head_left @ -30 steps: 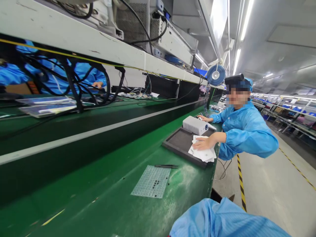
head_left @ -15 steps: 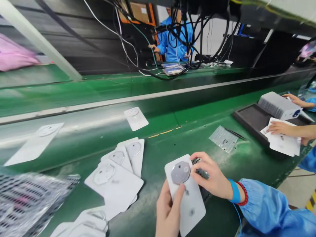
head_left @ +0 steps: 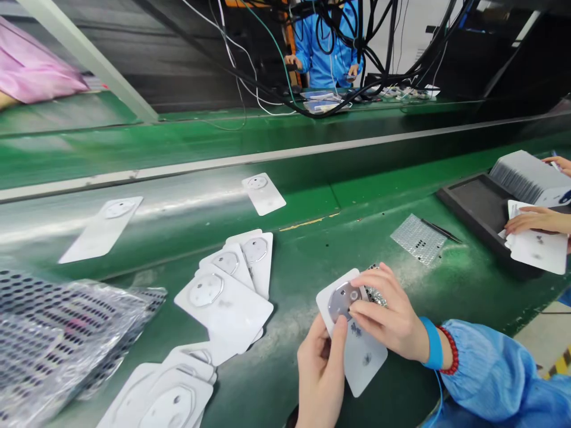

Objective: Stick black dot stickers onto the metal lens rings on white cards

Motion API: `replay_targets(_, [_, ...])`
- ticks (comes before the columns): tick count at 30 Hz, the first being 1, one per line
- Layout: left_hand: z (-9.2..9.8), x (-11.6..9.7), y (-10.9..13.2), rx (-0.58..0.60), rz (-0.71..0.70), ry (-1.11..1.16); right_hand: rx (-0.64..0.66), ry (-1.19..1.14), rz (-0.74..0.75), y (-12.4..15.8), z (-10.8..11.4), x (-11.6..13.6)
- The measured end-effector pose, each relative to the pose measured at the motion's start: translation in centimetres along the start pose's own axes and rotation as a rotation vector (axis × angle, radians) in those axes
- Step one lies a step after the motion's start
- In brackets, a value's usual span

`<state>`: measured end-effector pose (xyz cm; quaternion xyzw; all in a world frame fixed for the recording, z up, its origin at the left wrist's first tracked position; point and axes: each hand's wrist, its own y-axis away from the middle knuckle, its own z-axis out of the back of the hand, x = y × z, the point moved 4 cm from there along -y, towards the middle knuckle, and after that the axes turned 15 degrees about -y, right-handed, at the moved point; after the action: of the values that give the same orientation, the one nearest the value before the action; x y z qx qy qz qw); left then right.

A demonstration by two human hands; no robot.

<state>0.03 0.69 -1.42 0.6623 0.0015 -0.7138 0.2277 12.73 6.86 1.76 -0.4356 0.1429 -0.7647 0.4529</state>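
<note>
My left hand grips the lower edge of a white card from below, its thumb reaching up the face. An octagonal metal disc sits on the card, partly under my right hand. Those fingers lie across the disc and pinch a shiny perforated sheet, mostly hidden. Several similar white cards lie overlapped on the green conveyor belt to the left of my hands.
A crumpled bag of perforated sheets lies at left. At right, a co-worker's hands rest on cards beside a dark tray. A dotted sheet and a pen lie on the belt. Cables hang overhead.
The view has swung from the co-worker to my own hands. Since the middle frame, the card has rotated in my hands and my right fingers have moved over the disc.
</note>
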Motion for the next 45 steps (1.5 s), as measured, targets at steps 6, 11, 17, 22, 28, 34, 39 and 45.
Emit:
replay_targets(6, [0.0,0.0,-0.2,0.009,0.028,0.003,-0.002,0.049,0.166,0.5,0.2,0.5])
replay_targets(11, [0.3,-0.3,-0.1,-0.146,0.049,0.008,0.026,-0.277,0.036,0.4,0.4,-0.3])
replay_targets(17, [0.7,-0.3,-0.4,-0.194,-0.032,-0.059,0.002,-0.31,0.042,0.3,0.1,-0.1])
replay_targets(22, [0.0,0.0,-0.4,-0.081,-0.01,0.01,-0.055,-0.303,-0.017,0.5,0.3,-0.4])
replay_targets(28, [-0.1,-0.8,-0.1,-0.054,0.073,0.086,-0.07,-0.366,-0.084,0.8,0.2,-0.8])
replay_targets(34, [0.5,0.4,-0.6,-0.025,0.09,0.003,-0.065,-0.507,-0.206,1.1,-0.3,-0.8])
replay_targets(39, [0.0,-0.1,-0.5,-0.07,0.101,0.064,-0.084,-0.649,-0.278,1.0,-0.4,-1.1])
replay_targets(45, [0.3,-0.2,-0.7,-0.111,0.089,-0.002,-0.047,-0.576,-0.284,0.7,-0.1,-1.6])
